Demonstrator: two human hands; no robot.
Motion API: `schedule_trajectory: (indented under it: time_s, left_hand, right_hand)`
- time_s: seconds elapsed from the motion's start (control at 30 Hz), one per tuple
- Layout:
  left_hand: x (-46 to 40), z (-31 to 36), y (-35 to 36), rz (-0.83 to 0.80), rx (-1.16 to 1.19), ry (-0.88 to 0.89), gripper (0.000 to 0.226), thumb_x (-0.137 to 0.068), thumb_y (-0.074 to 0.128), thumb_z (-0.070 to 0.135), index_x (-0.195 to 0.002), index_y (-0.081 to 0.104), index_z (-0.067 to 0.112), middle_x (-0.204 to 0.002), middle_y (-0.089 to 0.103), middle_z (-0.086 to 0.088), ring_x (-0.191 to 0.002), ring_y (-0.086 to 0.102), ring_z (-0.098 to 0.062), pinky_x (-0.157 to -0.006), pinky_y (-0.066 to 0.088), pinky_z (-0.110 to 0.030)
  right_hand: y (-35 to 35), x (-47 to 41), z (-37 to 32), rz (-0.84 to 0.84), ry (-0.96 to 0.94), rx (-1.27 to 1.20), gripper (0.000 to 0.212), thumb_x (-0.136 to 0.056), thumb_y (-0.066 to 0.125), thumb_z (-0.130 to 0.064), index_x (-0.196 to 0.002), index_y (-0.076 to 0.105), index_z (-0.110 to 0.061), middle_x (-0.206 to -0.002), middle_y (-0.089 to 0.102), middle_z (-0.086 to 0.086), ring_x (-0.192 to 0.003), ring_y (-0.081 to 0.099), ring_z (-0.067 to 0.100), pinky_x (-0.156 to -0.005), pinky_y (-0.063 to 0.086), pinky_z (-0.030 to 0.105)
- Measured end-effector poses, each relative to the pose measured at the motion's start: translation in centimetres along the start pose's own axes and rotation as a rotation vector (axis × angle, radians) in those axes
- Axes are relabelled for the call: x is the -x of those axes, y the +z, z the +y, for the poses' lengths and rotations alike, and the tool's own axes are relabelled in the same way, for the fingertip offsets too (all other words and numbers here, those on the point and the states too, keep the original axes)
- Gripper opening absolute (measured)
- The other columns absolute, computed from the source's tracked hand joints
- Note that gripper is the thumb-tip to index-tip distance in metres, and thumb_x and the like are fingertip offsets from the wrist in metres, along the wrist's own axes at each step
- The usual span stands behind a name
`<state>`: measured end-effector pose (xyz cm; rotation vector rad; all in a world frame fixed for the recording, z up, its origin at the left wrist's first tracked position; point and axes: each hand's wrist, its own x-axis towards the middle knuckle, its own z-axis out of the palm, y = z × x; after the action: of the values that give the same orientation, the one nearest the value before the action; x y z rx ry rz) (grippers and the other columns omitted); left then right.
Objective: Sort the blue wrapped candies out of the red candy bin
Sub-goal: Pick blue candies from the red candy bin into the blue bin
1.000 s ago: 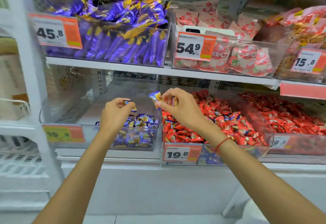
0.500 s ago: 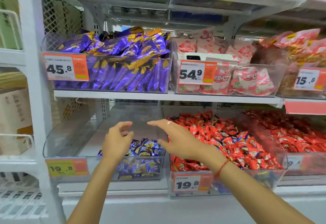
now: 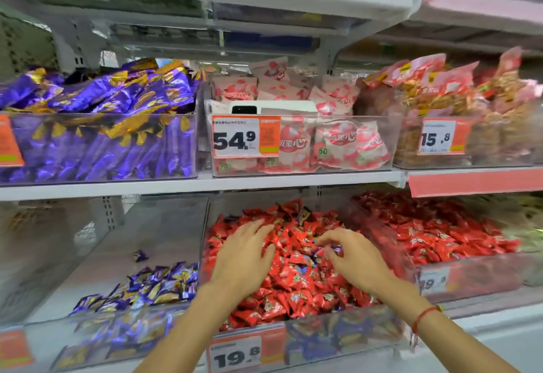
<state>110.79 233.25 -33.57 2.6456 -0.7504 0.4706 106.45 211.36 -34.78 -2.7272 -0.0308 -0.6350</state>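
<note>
Reaching into the red candy bin (image 3: 346, 334), you are laying your left hand (image 3: 245, 258) flat on the red candies (image 3: 293, 290), fingers spread and holding nothing. Your right hand (image 3: 352, 258) is curling its fingertips (image 3: 326, 239) over a blue wrapped candy (image 3: 318, 253) lying among the red ones between your two hands; whether they are already pinching it is unclear. Just below your wrists, the bin's front tag (image 3: 235, 353) is reading "19.8". Left of your left hand, the blue candy bin (image 3: 97, 340) is showing bare floor behind its pile. Above your hands, a shelf edge (image 3: 199, 184) is carrying tags "54.9" (image 3: 235, 137) and "15.8" (image 3: 435, 139).
</note>
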Motion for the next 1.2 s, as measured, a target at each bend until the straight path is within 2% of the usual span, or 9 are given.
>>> schedule_trajectory:
  time_s: [0.1, 0.23, 0.4, 0.57, 0.73, 0.83, 0.97, 1.1, 1.2]
  left_hand:
    - [-2.9, 0.1, 1.6, -0.154, -0.258, -0.097, 0.054, -0.101, 0.027, 0.05, -0.152, 0.019, 0.034, -0.161, 0.014, -0.001, -0.147, 0.013, -0.027, -0.118, 0.009, -0.043]
    - [-3.8, -0.1, 2.4, -0.318, -0.274, -0.101, 0.051, -0.1, 0.025, 0.052, -0.15, 0.021, 0.042, -0.158, 0.024, 0.001, -0.143, 0.021, -0.032, -0.117, 0.015, -0.049]
    - [-3.0, -0.4, 2.4, -0.347, -0.267, -0.046, 0.045, -0.102, 0.021, 0.051, -0.146, 0.021, 0.052, -0.161, 0.013, 0.007, -0.147, 0.009, -0.032, -0.118, 0.005, -0.05]
    - [-3.1, -0.6, 2.5, -0.365, -0.234, -0.05, 0.044, -0.102, 0.019, 0.052, -0.146, 0.019, 0.054, -0.162, 0.009, 0.006, -0.148, 0.006, -0.033, -0.118, 0.001, -0.052]
    - [-3.1, -0.4, 2.0, -0.323, -0.149, -0.059, 0.044, -0.101, 0.027, 0.052, -0.144, 0.029, 0.051, -0.16, 0.017, 0.004, -0.147, 0.012, -0.032, -0.117, 0.004, -0.054]
    - [-2.1, 0.0, 1.5, -0.253, -0.13, -0.023, 0.041, -0.099, 0.035, 0.053, -0.139, 0.042, 0.045, -0.158, 0.023, 0.008, -0.147, 0.013, -0.025, -0.118, 0.006, -0.052]
    - [-0.2, 0.3, 0.7, -0.246, -0.164, 0.045, 0.044, -0.097, 0.031, 0.059, -0.135, 0.048, 0.044, -0.159, 0.022, 0.011, -0.149, 0.007, -0.016, -0.119, 0.001, -0.047]
    - [1.1, -0.1, -0.3, -0.172, -0.164, 0.085, 0.048, -0.098, 0.031, 0.058, -0.144, 0.033, 0.046, -0.16, 0.018, 0.012, -0.149, 0.004, -0.011, -0.119, -0.008, -0.044]
    - [1.8, 0.4, -1.0, -0.04, 0.01, 0.07, 0.059, -0.091, 0.023, 0.069, -0.144, 0.035, 0.043, -0.154, 0.031, 0.016, -0.145, 0.019, -0.006, -0.119, 0.004, -0.033]
  right_hand:
    - [1.0, -3.0, 1.2, -0.07, -0.046, 0.009, 0.026, -0.095, 0.052, -0.023, -0.119, 0.063, -0.024, -0.12, 0.063, -0.001, -0.113, 0.057, 0.02, -0.096, 0.044, 0.035]
    - [3.2, -8.4, 1.9, -0.076, 0.027, -0.048, 0.035, -0.099, 0.041, -0.026, -0.13, 0.055, -0.016, -0.129, 0.059, 0.015, -0.119, 0.054, 0.035, -0.098, 0.044, 0.042]
    - [6.5, -10.9, 2.1, -0.342, 0.064, 0.053, 0.049, -0.102, 0.031, -0.028, -0.15, 0.025, -0.021, -0.155, 0.025, 0.015, -0.143, 0.022, 0.034, -0.116, 0.022, 0.044]
    - [4.4, -8.3, 2.1, -0.335, 0.028, 0.116, 0.035, -0.096, 0.043, -0.025, -0.127, 0.056, -0.013, -0.134, 0.053, 0.015, -0.122, 0.051, 0.033, -0.1, 0.043, 0.041]
    - [0.3, -3.5, 1.6, -0.328, -0.016, 0.123, 0.035, -0.094, 0.054, -0.024, -0.129, 0.059, -0.023, -0.129, 0.062, 0.003, -0.118, 0.057, 0.026, -0.094, 0.045, 0.033]
    - [-1.5, -1.6, 1.4, -0.259, 0.012, 0.115, 0.031, -0.091, 0.059, -0.033, -0.121, 0.065, -0.03, -0.113, 0.069, 0.001, -0.108, 0.061, 0.023, -0.086, 0.046, 0.031]
    - [-1.9, -0.9, 2.3, -0.126, 0.062, -0.045, 0.027, -0.085, 0.067, -0.039, -0.109, 0.072, -0.029, -0.117, 0.068, -0.007, -0.11, 0.062, 0.015, -0.093, 0.048, 0.035]
    - [-2.2, -0.8, 1.5, -0.1, 0.073, -0.244, 0.024, -0.092, 0.061, -0.034, -0.11, 0.071, -0.021, -0.112, 0.062, -0.004, -0.107, 0.058, 0.012, -0.094, 0.042, 0.027]
    - [-2.1, -0.2, -1.1, -0.106, 0.017, -0.415, 0.021, -0.091, 0.063, -0.032, -0.11, 0.07, -0.028, -0.107, 0.067, -0.007, -0.095, 0.063, 0.009, -0.091, 0.049, 0.031]
